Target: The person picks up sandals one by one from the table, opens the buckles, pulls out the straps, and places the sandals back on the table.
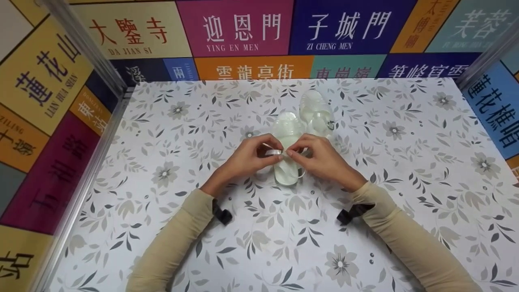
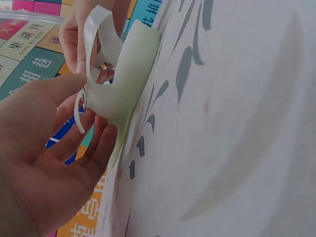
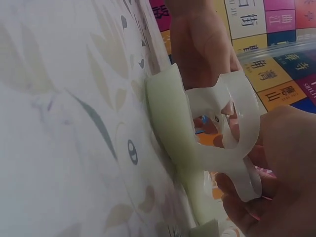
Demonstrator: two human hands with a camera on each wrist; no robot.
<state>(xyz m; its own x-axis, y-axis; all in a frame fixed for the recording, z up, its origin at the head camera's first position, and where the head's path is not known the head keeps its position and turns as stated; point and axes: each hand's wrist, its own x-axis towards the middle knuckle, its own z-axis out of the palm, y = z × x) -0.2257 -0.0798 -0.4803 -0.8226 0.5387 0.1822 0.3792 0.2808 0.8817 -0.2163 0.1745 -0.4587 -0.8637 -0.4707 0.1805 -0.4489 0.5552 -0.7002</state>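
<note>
A pale green-white sandal (image 1: 287, 175) lies sole down on the patterned table, its toe facing away from me. Above its middle, my left hand (image 1: 252, 155) pinches the ankle strap (image 1: 272, 152) near a small metal buckle (image 2: 84, 98). Opposite it, my right hand (image 1: 320, 157) pinches the same strap area, and the fingertips of both hands nearly meet. The strap stands up in a loop over the heel, seen in the right wrist view beside the sandal's sole (image 3: 170, 113). Fingers partly hide the buckle.
A second matching sandal (image 1: 314, 102) lies just beyond, to the right, with its own buckle at its right side. The floral-patterned table (image 1: 170, 227) is bordered by colourful panels (image 1: 239, 28) with lettering at the back and both sides.
</note>
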